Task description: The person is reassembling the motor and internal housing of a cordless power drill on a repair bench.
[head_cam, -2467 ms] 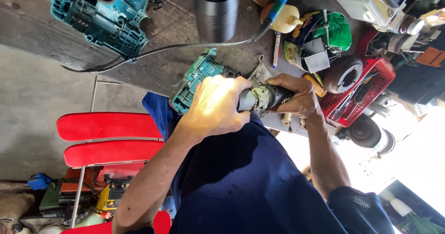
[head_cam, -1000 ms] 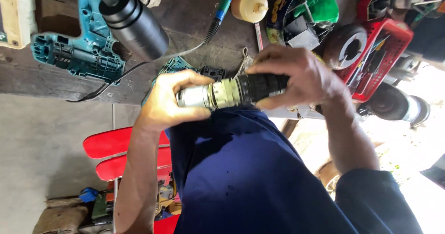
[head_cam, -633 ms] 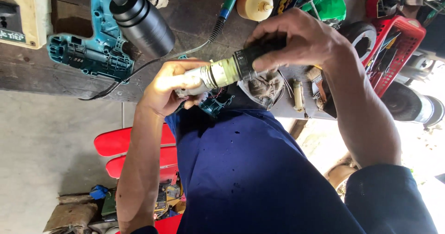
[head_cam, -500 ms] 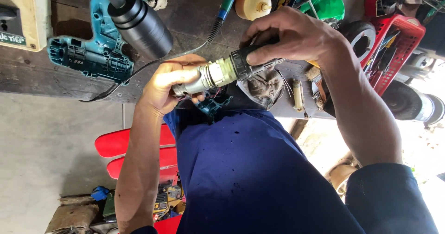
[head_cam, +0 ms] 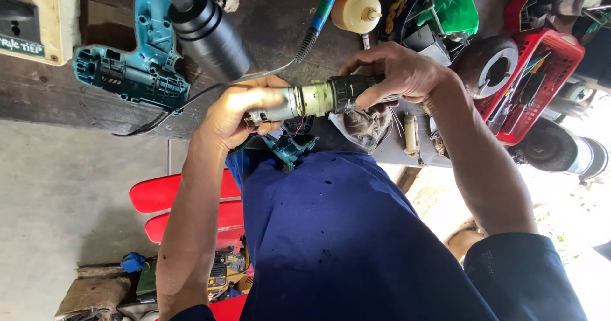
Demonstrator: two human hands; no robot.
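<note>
Left hand (head_cam: 238, 114) and right hand (head_cam: 398, 73) both grip the drill motor assembly (head_cam: 312, 98), now levelled above the worktop (head_cam: 57, 98), previously tilted.

Repair workshop: cluttered workbench (head_cam: 57, 98), teal drill housing (head_cam: 137, 66).

The space around the motor and gearbox assembly (head_cam: 312, 98) is being crowded from several sides. Just above it, passage is being blocked by the black cylinder (head_cam: 210, 34) and the teal drill housing (head_cam: 130, 73). To its right, the red basket (head_cam: 541, 73) is standing in the way. Open room is being left over the bare concrete floor (head_cam: 70, 187).
</note>
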